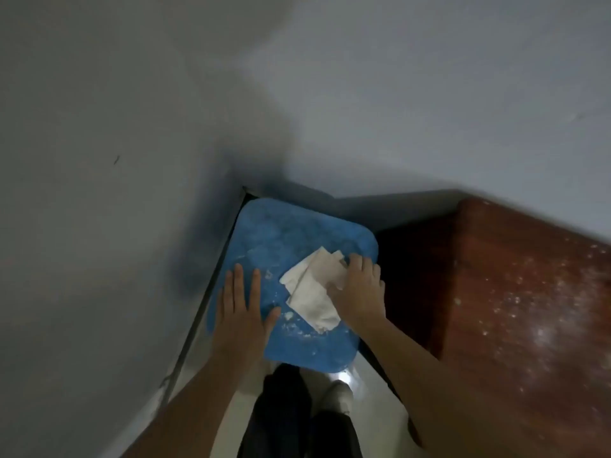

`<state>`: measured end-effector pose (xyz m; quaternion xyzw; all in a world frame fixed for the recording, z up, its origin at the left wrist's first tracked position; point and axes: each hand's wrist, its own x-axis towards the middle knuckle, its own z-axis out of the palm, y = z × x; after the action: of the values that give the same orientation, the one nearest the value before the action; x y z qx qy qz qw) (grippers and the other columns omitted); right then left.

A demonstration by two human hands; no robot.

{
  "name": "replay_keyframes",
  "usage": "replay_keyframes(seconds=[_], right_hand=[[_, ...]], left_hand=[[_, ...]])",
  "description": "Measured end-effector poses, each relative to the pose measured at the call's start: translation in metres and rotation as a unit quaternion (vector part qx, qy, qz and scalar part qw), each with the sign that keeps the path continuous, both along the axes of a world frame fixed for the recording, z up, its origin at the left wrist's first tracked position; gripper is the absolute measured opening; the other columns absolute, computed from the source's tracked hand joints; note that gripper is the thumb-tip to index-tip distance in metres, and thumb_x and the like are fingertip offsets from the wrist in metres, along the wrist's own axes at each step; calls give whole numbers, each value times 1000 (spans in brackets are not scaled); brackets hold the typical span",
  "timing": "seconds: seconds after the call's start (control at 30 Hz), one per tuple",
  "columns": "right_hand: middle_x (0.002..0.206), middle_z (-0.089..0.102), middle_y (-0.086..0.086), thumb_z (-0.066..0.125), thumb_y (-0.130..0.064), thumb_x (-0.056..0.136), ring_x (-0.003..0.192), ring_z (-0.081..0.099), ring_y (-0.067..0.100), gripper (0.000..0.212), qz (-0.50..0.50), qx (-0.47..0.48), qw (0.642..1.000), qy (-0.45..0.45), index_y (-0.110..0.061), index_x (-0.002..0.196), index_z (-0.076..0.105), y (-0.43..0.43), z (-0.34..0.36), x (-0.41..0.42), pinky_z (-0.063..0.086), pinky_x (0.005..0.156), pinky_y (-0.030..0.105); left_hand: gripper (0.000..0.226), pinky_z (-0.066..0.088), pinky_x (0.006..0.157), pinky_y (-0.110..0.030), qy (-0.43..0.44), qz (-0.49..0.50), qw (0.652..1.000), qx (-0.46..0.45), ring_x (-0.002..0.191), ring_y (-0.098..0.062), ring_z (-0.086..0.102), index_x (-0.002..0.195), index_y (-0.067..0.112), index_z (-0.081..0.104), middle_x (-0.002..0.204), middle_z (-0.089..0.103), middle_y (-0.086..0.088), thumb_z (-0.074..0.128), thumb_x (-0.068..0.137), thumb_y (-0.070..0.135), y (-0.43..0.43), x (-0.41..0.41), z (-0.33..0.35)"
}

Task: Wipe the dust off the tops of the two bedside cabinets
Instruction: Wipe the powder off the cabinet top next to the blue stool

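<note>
White cloth on blue cabinet top

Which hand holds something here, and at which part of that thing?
The right hand presses the white cloth down at its right edge against the blue cabinet top. The left hand lies flat on the top and holds nothing.

A home bedroom corner: plain grey walls, a reddish wooden headboard (dust-speckled) at right.
</note>
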<state>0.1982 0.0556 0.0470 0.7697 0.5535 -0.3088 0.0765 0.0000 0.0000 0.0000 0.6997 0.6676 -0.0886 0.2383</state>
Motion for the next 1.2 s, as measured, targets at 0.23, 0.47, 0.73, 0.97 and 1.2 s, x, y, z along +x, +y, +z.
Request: replay_keyframes(seconds=[0.23, 0.47, 0.73, 0.97, 1.2], right_hand=[[94, 48, 1, 62, -26, 80, 104, 41, 22, 22, -42, 33, 997, 61, -20, 69, 44, 4, 7, -2, 36, 89, 33], [67, 60, 4, 75, -18, 77, 59, 55, 13, 20, -144, 76, 935, 315, -4, 77, 61, -11, 96, 53, 45, 57, 32], [70, 59, -2, 66, -12, 87, 58, 52, 6, 7, -195, 271, 916, 221, -14, 88, 59, -58, 198, 215, 42, 50, 21], [58, 46, 4, 47, -11, 95, 54, 41, 20, 25, -176, 317, 932, 6, -26, 77, 56, -97, 231, 363, 29, 53, 28], [135, 56, 13, 49, -15, 95, 114, 56, 38, 44, -110, 175, 977, -51, -24, 138, 47, -127, 178, 441, 45, 90, 38]], left_hand=[[82, 32, 104, -52, 10, 7, 999, -45, 134, -40, 22, 147, 7, 22, 149, 28, -29, 6, 91, 66, 7, -2, 0], [80, 14, 116, -42, 24, 52, 986, -158, 146, -36, 2, 151, 12, -3, 158, -8, -22, 42, 95, 47, 32, 19, 48], [53, 16, 114, -28, -232, 83, 969, -18, 143, -24, 23, 148, 8, 23, 156, 25, -11, 37, 100, 25, 33, 177, 131], [63, 16, 116, -36, -219, 62, 974, -2, 146, -22, 13, 152, 12, 2, 159, 12, -8, 25, 100, 39, -6, 265, 133], [61, 31, 109, -52, -171, 117, 977, 41, 139, -31, 27, 151, 13, 9, 152, 28, -16, 28, 99, 38, -15, 288, 129]])
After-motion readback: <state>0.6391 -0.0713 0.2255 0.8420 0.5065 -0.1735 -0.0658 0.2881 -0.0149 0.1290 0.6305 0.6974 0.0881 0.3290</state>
